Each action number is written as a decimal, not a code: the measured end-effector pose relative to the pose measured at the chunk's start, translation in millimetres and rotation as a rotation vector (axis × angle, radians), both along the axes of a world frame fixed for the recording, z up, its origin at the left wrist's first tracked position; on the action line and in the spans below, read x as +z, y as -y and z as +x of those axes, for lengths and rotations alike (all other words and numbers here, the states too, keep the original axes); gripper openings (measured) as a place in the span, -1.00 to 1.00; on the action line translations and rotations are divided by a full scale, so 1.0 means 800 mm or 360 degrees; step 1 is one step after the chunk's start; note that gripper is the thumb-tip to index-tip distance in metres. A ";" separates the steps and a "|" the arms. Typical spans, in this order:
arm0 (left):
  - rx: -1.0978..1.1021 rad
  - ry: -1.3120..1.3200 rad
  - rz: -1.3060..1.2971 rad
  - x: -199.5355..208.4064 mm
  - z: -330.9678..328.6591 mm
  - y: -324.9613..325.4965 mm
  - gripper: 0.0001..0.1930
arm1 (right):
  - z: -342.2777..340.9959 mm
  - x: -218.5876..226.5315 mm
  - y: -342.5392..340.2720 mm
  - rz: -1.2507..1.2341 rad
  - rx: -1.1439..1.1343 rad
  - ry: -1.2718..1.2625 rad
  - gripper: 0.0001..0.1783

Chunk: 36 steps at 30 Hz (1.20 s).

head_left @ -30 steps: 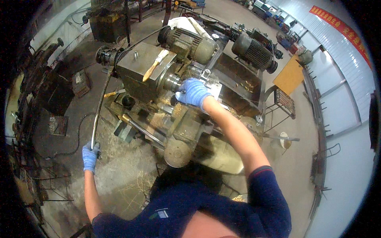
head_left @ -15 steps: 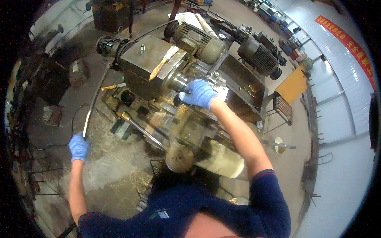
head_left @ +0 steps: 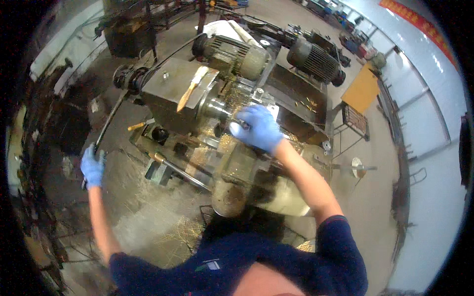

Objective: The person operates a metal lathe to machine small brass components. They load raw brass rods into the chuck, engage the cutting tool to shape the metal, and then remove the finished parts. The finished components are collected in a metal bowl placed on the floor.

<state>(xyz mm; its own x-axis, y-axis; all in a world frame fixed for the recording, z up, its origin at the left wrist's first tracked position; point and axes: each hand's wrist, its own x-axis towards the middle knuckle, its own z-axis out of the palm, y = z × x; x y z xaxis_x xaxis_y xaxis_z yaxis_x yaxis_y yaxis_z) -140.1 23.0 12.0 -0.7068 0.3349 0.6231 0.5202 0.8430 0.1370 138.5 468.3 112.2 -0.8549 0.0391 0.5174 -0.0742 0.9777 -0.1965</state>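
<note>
My left hand (head_left: 92, 168), in a blue glove, is closed around the lower end of a long metal lever (head_left: 109, 121) that slants up to the left end of a small lathe's headstock (head_left: 157, 92). My right hand (head_left: 261, 129), gloved too, is in front of the shiny spindle chuck (head_left: 216, 108). Its fingers are curled with the thumb near them. Something dark shows between them, too blurred and covered to name. A brush with a wooden handle (head_left: 186, 96) lies on top of the headstock. Brass-coloured chips (head_left: 228, 143) are strewn below the chuck.
A motor (head_left: 229, 55) sits behind the headstock, and another motor (head_left: 316, 61) stands farther right. A metal tray with chips (head_left: 306, 106) is behind my right hand. A steel bar (head_left: 182, 171) juts toward me beside a round housing (head_left: 228, 197). A yellow board (head_left: 360, 89) stands at the right.
My left hand has moved slightly left and up along with the lever, which has swung. My right hand has shifted a little right and nearer me. The view has tilted slightly.
</note>
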 end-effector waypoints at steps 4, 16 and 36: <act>-0.0034 0.0526 0.0236 -0.140 0.060 -0.064 -0.68 | 0.136 0.011 -0.020 -0.0059 -0.0298 -0.0170 -0.68; -0.0301 0.0899 -0.1471 -0.191 0.024 -0.110 -0.73 | 0.470 -0.112 -0.201 -0.0765 -0.1543 0.0235 -0.67; -0.0081 0.1548 0.0769 -0.049 0.107 -0.239 -0.74 | 0.617 -0.203 -0.213 -0.0058 -0.2066 0.0839 -0.63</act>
<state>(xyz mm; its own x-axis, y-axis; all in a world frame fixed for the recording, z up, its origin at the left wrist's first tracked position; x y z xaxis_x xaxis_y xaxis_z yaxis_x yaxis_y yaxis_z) -54.8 214.2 -27.5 -0.9611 0.2477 -0.1224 0.0424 0.5699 0.8206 632.4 638.5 -49.9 -0.2901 0.9478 0.1323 0.9569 0.2850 0.0559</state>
